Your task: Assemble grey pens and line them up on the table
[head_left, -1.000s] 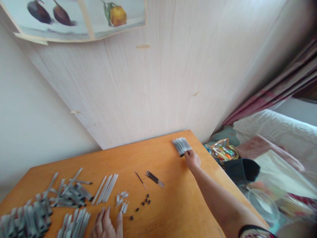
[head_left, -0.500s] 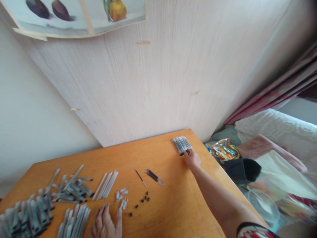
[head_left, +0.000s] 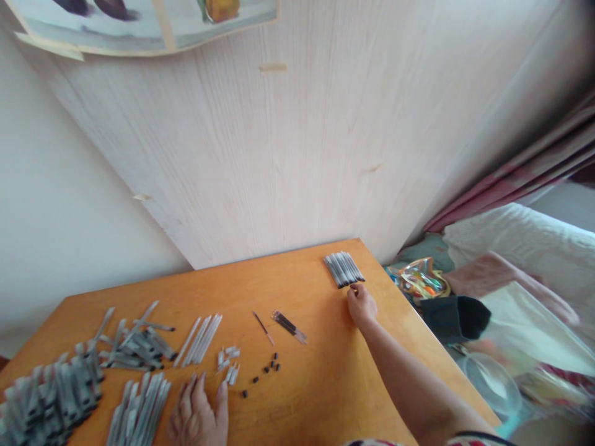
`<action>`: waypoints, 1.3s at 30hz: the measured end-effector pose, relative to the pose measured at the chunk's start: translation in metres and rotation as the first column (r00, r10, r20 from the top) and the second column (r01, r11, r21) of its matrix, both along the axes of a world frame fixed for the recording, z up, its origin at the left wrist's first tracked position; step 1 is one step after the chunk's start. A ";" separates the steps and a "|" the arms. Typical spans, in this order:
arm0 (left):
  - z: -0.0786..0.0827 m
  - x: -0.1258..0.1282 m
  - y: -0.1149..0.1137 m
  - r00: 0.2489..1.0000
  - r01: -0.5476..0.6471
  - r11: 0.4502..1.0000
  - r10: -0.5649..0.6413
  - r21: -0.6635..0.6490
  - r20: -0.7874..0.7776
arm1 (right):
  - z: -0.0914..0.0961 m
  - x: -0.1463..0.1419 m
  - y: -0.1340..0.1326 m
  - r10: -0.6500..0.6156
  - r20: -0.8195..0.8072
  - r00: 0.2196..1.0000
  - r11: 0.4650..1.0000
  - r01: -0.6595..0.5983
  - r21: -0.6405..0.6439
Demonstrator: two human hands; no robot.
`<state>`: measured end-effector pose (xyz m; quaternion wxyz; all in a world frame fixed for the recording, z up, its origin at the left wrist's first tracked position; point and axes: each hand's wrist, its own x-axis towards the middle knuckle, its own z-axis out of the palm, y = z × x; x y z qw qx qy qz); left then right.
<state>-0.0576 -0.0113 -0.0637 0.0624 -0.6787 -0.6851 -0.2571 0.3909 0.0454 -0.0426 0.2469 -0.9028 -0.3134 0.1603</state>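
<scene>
My right hand (head_left: 361,304) reaches across the orange wooden table (head_left: 316,396) to its far right corner. Its fingers are curled together just below a neat row of dark grey pen-like sticks (head_left: 344,269), touching or nearly touching the row's near edge. What the fingers hold, if anything, I cannot make out. My left hand (head_left: 199,416) lies flat on the table near the front edge with fingers spread, beside a bundle of grey sticks (head_left: 139,412). Small grey caps (head_left: 229,364) and several tiny black bits (head_left: 266,369) lie just beyond its fingertips.
More piles of grey parts (head_left: 51,393) (head_left: 134,347) cover the table's left side, with a row of light sticks (head_left: 201,339) and thin dark refills (head_left: 289,326) in the middle. A wood-grain panel (head_left: 297,155) rises behind. Bedding, a colourful bag (head_left: 418,282) and a clear bowl (head_left: 493,384) lie beyond the right edge.
My right hand has drawn back slightly from the row of dark sticks. The left hand stays flat. The view has tilted down a little.
</scene>
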 end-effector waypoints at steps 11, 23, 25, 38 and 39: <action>-0.008 0.000 -0.003 0.999 -0.003 1.000 0.002 0.025 0.039 | -0.002 -0.051 -0.009 0.207 -0.016 0.978 0.969 -0.203 0.139; -0.004 0.006 -0.014 0.998 -0.027 0.998 0.030 -0.054 0.059 | -0.012 -0.121 -0.026 0.529 -0.087 0.844 0.834 -0.499 0.234; -0.005 0.007 -0.015 0.997 -0.025 0.998 0.029 -0.060 0.067 | -0.013 -0.123 -0.027 0.544 -0.070 0.836 0.825 -0.518 0.227; -0.002 0.013 -0.018 0.993 -0.027 0.995 0.037 -0.092 0.108 | -0.014 -0.138 -0.027 0.564 -0.038 0.825 0.815 -0.548 0.186; -0.002 0.013 -0.019 0.993 -0.026 0.995 0.036 -0.095 0.111 | -0.012 -0.141 -0.027 0.571 -0.031 0.821 0.808 -0.555 0.197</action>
